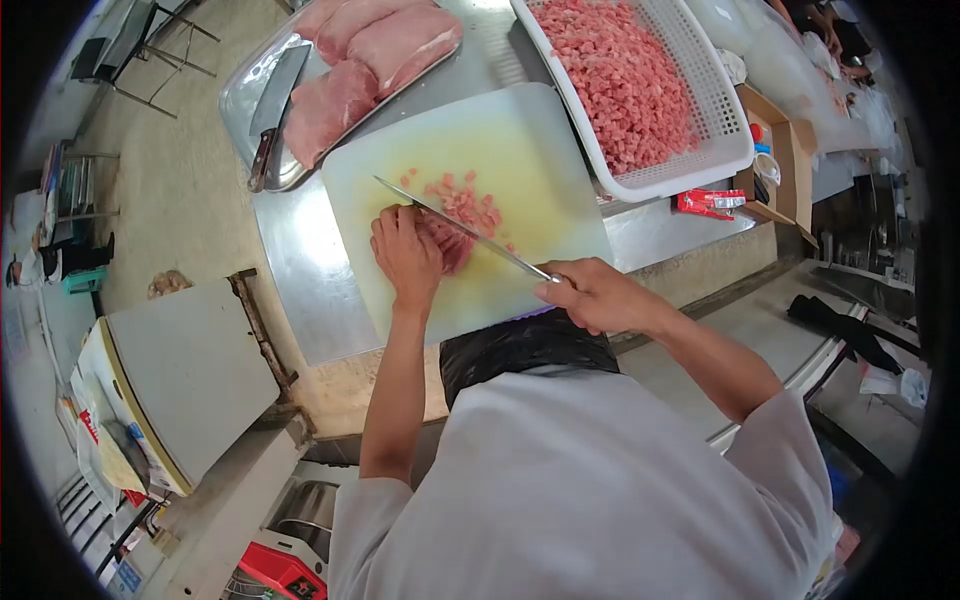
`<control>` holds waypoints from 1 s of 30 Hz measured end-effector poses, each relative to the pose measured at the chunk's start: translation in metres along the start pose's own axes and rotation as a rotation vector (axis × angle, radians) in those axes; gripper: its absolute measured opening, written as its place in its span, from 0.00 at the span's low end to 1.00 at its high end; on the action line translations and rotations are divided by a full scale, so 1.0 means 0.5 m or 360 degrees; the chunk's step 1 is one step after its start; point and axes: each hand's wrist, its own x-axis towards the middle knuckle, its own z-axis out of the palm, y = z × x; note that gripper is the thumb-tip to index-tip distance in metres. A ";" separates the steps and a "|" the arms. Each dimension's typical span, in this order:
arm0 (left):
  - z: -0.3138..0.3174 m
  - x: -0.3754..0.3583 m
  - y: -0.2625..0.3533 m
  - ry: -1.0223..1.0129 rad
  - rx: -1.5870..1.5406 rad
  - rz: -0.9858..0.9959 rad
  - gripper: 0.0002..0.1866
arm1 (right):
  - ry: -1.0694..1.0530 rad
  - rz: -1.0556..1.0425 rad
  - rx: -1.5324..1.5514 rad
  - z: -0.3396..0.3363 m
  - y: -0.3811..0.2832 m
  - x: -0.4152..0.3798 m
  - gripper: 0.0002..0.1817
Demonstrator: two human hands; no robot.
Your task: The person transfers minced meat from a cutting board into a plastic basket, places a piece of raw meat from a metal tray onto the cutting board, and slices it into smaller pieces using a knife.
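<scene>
Your right hand (592,293) is closed around the handle of the knife (455,224), its blade angled across the cutting board (540,170). Your left hand (405,252), fingers curled, presses down on the meat (452,238) mid-board, diced pieces beside it. Beyond sit a white basket (722,110) of cubes and a tray (245,90) holding slabs and a cleaver (274,110)

Two knives (460,226), one cutting board (540,150), one basket (720,110), one tray (245,95).

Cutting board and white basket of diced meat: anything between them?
Head view: nothing lies between. The white basket overlaps the cutting board at its far right corner; bare steel table shows beside it nearer the person.
</scene>
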 end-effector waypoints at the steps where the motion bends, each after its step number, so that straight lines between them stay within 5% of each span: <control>1: 0.003 0.000 -0.002 -0.0026 0.0001 0.0010 0.12 | -0.0024 0.0016 0.0006 0.000 0.005 0.000 0.32; 4: 0.018 0.006 -0.017 -0.0052 0.0030 0.0049 0.15 | -0.0121 -0.0020 -0.0008 0.005 -0.016 0.060 0.31; 5: 0.022 -0.001 -0.018 -0.0061 0.0042 0.0053 0.16 | 0.0314 -0.0724 -0.0215 0.046 0.044 0.173 0.30; 7: 0.009 -0.015 -0.021 -0.0252 0.0049 -0.0023 0.17 | 0.0525 -0.1027 -0.0271 0.090 0.014 0.222 0.28; 9: -0.003 -0.006 -0.020 -0.0287 -0.0014 -0.0052 0.21 | 0.0077 -0.0308 -0.0030 0.058 -0.057 0.185 0.28; 12: -0.032 -0.034 0.007 -0.0276 -0.0075 0.0027 0.32 | 0.0237 -0.0388 -0.0172 0.049 -0.022 0.166 0.27; 15: -0.060 -0.076 0.024 -0.0378 0.0105 0.0120 0.43 | 0.0015 0.0003 0.0020 0.029 -0.013 0.108 0.27; 17: -0.054 -0.073 0.014 -0.0459 0.0053 0.0086 0.48 | 0.0266 -0.0312 -0.0073 0.035 0.006 0.068 0.26; 26: 0.012 -0.025 0.022 -0.0048 0.0072 -0.0100 0.10 | 0.0008 0.0008 0.0022 0.028 0.012 -0.026 0.30; 28: 0.015 -0.022 0.022 -0.0042 0.0098 -0.0048 0.10 | -0.0067 0.0087 0.0066 0.023 0.002 -0.001 0.30; 30: 0.016 -0.014 0.017 -0.0072 0.0141 -0.0037 0.10 | 0.0038 -0.0188 0.0026 0.054 -0.002 0.084 0.31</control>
